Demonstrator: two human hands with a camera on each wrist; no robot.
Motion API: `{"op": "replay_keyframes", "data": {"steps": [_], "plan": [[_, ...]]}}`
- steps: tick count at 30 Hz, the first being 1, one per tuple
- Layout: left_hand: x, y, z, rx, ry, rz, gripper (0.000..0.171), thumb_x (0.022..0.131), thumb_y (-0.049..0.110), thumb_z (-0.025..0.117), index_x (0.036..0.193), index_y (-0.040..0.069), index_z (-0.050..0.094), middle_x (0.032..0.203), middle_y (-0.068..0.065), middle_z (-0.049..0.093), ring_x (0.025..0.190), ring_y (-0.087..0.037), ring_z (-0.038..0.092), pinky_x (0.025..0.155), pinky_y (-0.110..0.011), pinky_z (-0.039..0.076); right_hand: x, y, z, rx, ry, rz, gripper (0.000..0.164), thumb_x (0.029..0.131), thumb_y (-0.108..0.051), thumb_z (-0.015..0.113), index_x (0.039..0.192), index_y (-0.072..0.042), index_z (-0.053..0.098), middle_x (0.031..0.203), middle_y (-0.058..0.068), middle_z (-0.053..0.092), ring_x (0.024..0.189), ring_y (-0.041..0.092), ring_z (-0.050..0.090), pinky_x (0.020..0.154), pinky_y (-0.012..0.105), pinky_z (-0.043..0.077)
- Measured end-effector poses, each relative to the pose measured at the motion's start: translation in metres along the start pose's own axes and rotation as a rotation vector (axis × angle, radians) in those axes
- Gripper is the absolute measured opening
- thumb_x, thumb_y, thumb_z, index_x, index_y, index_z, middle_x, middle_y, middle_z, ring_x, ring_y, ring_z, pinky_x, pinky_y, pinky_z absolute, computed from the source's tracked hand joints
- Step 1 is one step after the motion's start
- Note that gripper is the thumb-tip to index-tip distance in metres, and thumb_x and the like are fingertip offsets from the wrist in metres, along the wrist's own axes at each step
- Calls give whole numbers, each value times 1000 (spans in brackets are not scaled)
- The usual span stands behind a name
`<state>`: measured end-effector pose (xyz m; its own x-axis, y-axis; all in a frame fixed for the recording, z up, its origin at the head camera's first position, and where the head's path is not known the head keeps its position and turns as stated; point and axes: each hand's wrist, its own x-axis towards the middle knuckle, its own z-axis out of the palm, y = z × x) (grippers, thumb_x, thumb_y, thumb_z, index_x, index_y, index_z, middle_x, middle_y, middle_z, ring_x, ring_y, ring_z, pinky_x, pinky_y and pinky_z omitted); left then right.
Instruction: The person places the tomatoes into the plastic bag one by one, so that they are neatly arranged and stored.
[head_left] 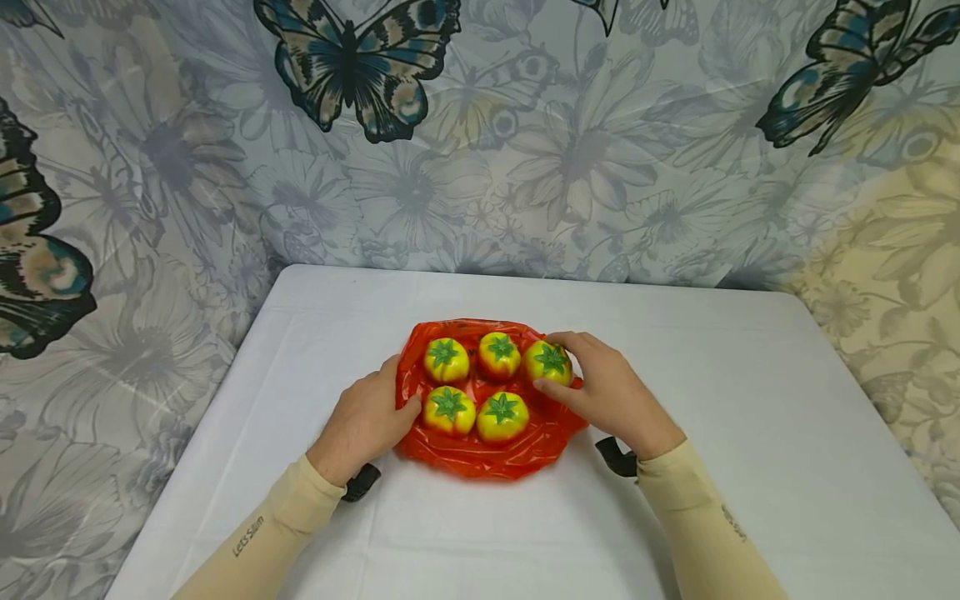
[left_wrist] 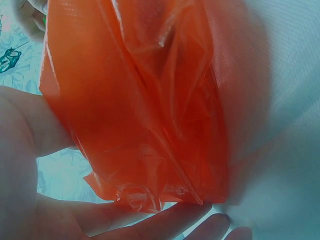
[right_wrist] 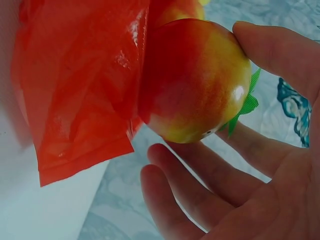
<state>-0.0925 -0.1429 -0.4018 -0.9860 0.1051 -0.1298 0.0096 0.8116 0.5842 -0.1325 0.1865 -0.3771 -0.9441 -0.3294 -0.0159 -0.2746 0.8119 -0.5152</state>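
Note:
A red plastic bag (head_left: 480,462) lies spread on the table, its edges raised around several red-and-yellow artificial tomatoes (head_left: 502,417) with green star-shaped leaf tops. My left hand (head_left: 367,417) grips the bag's left side, thumb over the rim; the left wrist view has the bag's red wall (left_wrist: 135,115) between thumb and fingers. At the upper right of the group, my right hand (head_left: 603,383) holds one artificial tomato (head_left: 547,362) between thumb and fingers. In the right wrist view this tomato (right_wrist: 195,85) sits against the bag's edge, its thumb-side skin under my thumb (right_wrist: 275,52).
A white cloth covers the table (head_left: 675,350) around the bag. Behind it and at the sides hang grey floral drapes (head_left: 420,200) with large butterflies. Black straps (head_left: 618,458) show under both wrists.

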Motion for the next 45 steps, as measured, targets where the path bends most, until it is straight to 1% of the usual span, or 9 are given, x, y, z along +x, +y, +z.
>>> {"op": "replay_keyframes", "data": {"steps": [4, 10, 22, 27, 32, 37, 39, 43, 45], "plan": [[-1, 0, 0, -3, 0, 3, 70, 103, 27, 66, 162, -1, 41, 141, -21, 70, 118, -35, 72, 102, -54, 61, 1, -1, 2, 7, -14, 12, 66, 95, -41, 82, 150, -12, 59, 151, 12, 64, 143, 38, 58, 115, 62, 51], [-1, 1, 0, -2, 2, 9, 69, 103, 27, 65, 162, -1, 42, 140, -20, 71, 116, -34, 72, 101, -54, 61, 2, -2, 7, 21, -35, 31, 66, 95, -40, 82, 151, -12, 58, 152, 12, 63, 144, 39, 56, 115, 63, 51], [-3, 1, 1, 1, 2, 13, 68, 103, 27, 65, 160, -1, 43, 138, -20, 72, 115, -34, 73, 100, -53, 61, 4, -2, 18, 10, -70, 43, 65, 95, -41, 83, 149, -13, 59, 142, 12, 68, 135, 36, 60, 109, 58, 57], [-3, 0, 0, 11, 6, 18, 67, 103, 27, 65, 160, -2, 43, 137, -20, 72, 114, -34, 73, 100, -53, 62, 5, -2, 22, 9, -76, 43, 64, 95, -41, 83, 148, -13, 60, 140, 12, 68, 133, 35, 61, 108, 58, 57], [-1, -2, -1, 15, 5, 18, 68, 104, 27, 65, 160, -3, 42, 138, -22, 71, 115, -35, 73, 99, -54, 62, 8, 0, 26, 10, -69, 28, 65, 96, -42, 81, 151, -13, 59, 140, 11, 68, 134, 35, 60, 111, 57, 55], [1, -7, -4, -8, -13, -1, 68, 105, 31, 65, 160, -2, 42, 142, -21, 69, 118, -35, 72, 99, -54, 62, 9, -2, 29, 15, -68, 21, 70, 96, -43, 81, 155, -13, 56, 148, 12, 65, 140, 37, 57, 115, 60, 52], [0, -8, -6, -19, -24, -15, 70, 106, 33, 65, 161, -2, 41, 146, -22, 67, 122, -37, 71, 101, -55, 61, 8, -2, 28, 10, -66, 23, 73, 96, -45, 80, 156, -12, 54, 153, 13, 62, 144, 39, 55, 117, 61, 50], [-2, -11, -11, -31, -44, -45, 83, 106, 47, 63, 165, -3, 34, 158, -26, 57, 137, -42, 63, 111, -60, 55, -1, 5, 20, -9, -42, 36, 78, 97, -52, 78, 158, -12, 51, 161, 14, 55, 150, 41, 48, 118, 65, 47], [-3, -16, -16, -24, -29, -44, 89, 106, 56, 60, 168, -2, 31, 160, -26, 54, 141, -44, 60, 113, -62, 52, -8, 11, 14, -24, -25, 42, 80, 97, -56, 76, 159, -12, 50, 163, 16, 51, 152, 43, 45, 119, 67, 45]]}}
